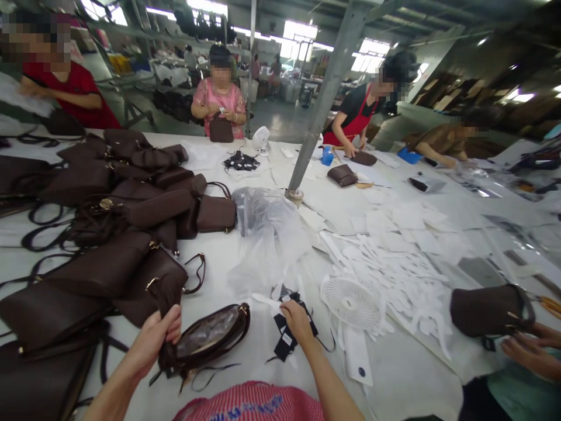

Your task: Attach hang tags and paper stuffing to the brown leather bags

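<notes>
In the head view, the open bag (219, 345) is lying on the white desk (219, 263), its zippered mouth showing clear plastic filling (210, 330). The left hand (164, 330) is gripping at the open bag's left end, its fingers closing around a dark brown strap (166, 292). The right hand (298, 321) is reaching to the right of the open bag, its fingertips touching the end of a white strip (265, 301) above black tags (287, 339); whether they are pinching it, I cannot tell. A white fan (353, 304) is lying farther right of the open bag, beside white strips and scraps (394, 275). Brown bags (131, 204) are piling up left of and beyond it, and crumpled clear plastic (267, 228) is resting beyond it. At far right, another person's hands (532, 351) are touching a brown bag (486, 310).
</notes>
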The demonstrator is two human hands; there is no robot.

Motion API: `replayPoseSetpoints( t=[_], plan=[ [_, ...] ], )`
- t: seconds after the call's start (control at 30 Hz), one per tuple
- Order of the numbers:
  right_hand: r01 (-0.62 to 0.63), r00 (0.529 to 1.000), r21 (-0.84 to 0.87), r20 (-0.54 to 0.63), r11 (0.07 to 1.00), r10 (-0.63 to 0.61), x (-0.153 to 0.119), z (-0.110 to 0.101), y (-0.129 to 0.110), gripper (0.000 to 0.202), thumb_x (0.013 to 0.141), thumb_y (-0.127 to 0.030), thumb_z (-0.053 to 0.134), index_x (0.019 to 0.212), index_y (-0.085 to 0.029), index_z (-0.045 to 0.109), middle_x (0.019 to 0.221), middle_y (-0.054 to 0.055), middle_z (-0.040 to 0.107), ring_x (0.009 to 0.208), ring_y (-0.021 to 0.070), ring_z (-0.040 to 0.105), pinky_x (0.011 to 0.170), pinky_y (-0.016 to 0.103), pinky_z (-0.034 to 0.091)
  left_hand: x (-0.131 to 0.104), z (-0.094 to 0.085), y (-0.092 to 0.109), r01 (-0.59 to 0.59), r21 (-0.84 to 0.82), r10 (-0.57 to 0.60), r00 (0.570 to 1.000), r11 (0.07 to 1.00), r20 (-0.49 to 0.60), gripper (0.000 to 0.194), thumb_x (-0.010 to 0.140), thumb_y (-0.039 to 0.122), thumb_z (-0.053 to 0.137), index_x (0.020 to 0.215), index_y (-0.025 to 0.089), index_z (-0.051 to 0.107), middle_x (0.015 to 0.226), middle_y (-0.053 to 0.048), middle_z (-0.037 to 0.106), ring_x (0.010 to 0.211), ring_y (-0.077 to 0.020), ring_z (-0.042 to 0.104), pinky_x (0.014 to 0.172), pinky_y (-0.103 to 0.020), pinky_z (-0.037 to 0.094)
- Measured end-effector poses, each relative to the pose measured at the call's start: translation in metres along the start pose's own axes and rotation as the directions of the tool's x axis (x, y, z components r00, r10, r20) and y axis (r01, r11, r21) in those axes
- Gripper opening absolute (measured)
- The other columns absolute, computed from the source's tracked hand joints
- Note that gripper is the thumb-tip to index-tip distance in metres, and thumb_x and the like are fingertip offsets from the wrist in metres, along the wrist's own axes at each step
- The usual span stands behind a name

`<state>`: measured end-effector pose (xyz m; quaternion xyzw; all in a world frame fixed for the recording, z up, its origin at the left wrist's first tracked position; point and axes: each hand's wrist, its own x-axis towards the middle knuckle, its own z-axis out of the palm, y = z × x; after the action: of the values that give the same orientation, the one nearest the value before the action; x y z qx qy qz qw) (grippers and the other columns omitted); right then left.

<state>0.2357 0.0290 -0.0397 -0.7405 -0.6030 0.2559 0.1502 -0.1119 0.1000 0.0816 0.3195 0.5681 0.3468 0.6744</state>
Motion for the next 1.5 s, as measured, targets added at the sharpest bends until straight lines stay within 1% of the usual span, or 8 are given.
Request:
replayPoseSetpoints(
  t=[0.13, 0.27, 0.63, 0.87, 1.0, 1.1, 1.27, 1.5],
  plan=[
    [0.033, 0.999, -0.11, 0.02, 0.993, -0.031, 0.024, 0.035, -0.019, 0.024, 0.086, -0.013, 0.047, 0.103, -0.021, 0.062, 0.107, 0.009, 0.063, 0.099, 0.0204, 0.059, 0.081, 0.027, 0.044, -0.004, 0.009, 0.001, -0.003, 0.08, 0.006, 0.999, 0.997, -0.039, 0.054, 0.065, 0.06, 0.071, 0.064, 0.021, 0.033, 0.053, 0.011, 0.028, 0.044, -0.0037, 0.026, 0.041, -0.019, 0.03],
    [0.033, 0.997, -0.202, 0.081, 0.979, -0.017, 0.044, 0.047, -0.025, 0.018, 0.081, -0.011, 0.055, 0.094, -0.018, 0.063, 0.1, 0.01, 0.063, 0.093, 0.0215, 0.061, 0.072, 0.026, 0.043, -0.007, 0.012, 0.003, -0.004, 0.087, 0.011, 0.997, 0.996, -0.076, 0.054, 0.065, 0.061, 0.07, 0.064, 0.021, 0.033, 0.053, 0.011, 0.028, 0.044, -0.0042, 0.026, 0.042, -0.019, 0.03],
    [0.089, 0.983, -0.265, 0.177, 0.96, -0.043, 0.056, 0.02, -0.006, 0.008, 0.086, -0.023, 0.056, 0.088, -0.024, 0.064, 0.079, -0.001, 0.069, 0.08, 0.0149, 0.064, 0.064, 0.021, 0.036, -0.008, 0.013, 0.004, -0.005, 0.066, 0.006, 1.0, 0.998, -0.018, 0.055, 0.066, 0.062, 0.069, 0.065, 0.022, 0.032, 0.052, 0.012, 0.026, 0.044, -0.0047, 0.025, 0.042, -0.019, 0.028],
    [0.104, 0.993, -0.343, 0.095, 0.933, -0.075, 0.051, 0.034, -0.013, 0.016, 0.091, -0.022, 0.048, 0.09, -0.021, 0.064, 0.097, 0.005, 0.064, 0.091, 0.0155, 0.06, 0.071, 0.021, 0.04, -0.011, 0.01, 0.002, -0.001, 0.088, 0.001, 1.0, 0.996, -0.002, 0.056, 0.065, 0.065, 0.067, 0.065, 0.021, 0.033, 0.052, 0.011, 0.028, 0.045, -0.0053, 0.025, 0.044, -0.019, 0.028],
    [0.056, 0.998, -0.416, 0.019, 0.908, -0.052, 0.064, 0.017, 0.005, 0.029, 0.092, -0.01, 0.037, 0.105, -0.019, 0.062, 0.112, 0.009, 0.061, 0.099, 0.0185, 0.058, 0.08, 0.025, 0.041, -0.012, 0.009, 0.002, -0.001, 0.105, 0.0, 1.0, 0.994, 0.013, 0.055, 0.066, 0.065, 0.066, 0.062, 0.021, 0.033, 0.052, 0.01, 0.028, 0.046, -0.0057, 0.025, 0.044, -0.02, 0.027],
    [0.119, 0.993, -0.44, 0.066, 0.89, -0.1, 0.081, 0.0, 0.024, 0.033, 0.087, -0.004, 0.04, 0.107, -0.021, 0.061, 0.124, 0.008, 0.056, 0.103, 0.02, 0.055, 0.08, 0.026, 0.041, -0.012, 0.009, 0.003, 0.004, 0.117, -0.007, 1.0, 0.993, 0.025, 0.054, 0.067, 0.064, 0.066, 0.061, 0.021, 0.034, 0.052, 0.01, 0.028, 0.046, -0.0062, 0.024, 0.044, -0.02, 0.027],
    [0.241, 0.965, -0.411, 0.196, 0.879, -0.173, 0.108, -0.02, 0.041, 0.017, 0.082, -0.006, 0.051, 0.086, -0.017, 0.062, 0.093, 0.01, 0.063, 0.094, 0.0223, 0.056, 0.08, 0.029, 0.039, -0.01, 0.008, 0.004, 0.036, 0.123, -0.037, 0.999, 0.992, 0.005, 0.054, 0.066, 0.064, 0.066, 0.06, 0.021, 0.034, 0.052, 0.009, 0.03, 0.046, -0.0069, 0.026, 0.044, -0.021, 0.028],
    [0.216, 0.961, -0.31, 0.234, 0.926, -0.147, 0.102, -0.018, 0.03, 0.023, 0.084, -0.01, 0.042, 0.093, -0.018, 0.061, 0.094, 0.006, 0.065, 0.091, 0.0172, 0.058, 0.078, 0.024, 0.04, -0.009, 0.009, 0.008, 0.04, 0.177, -0.038, 0.999, 0.983, -0.015, 0.057, 0.066, 0.069, 0.063, 0.059, 0.021, 0.033, 0.051, 0.009, 0.028, 0.046, -0.0072, 0.026, 0.045, -0.021, 0.029]
  ],
)
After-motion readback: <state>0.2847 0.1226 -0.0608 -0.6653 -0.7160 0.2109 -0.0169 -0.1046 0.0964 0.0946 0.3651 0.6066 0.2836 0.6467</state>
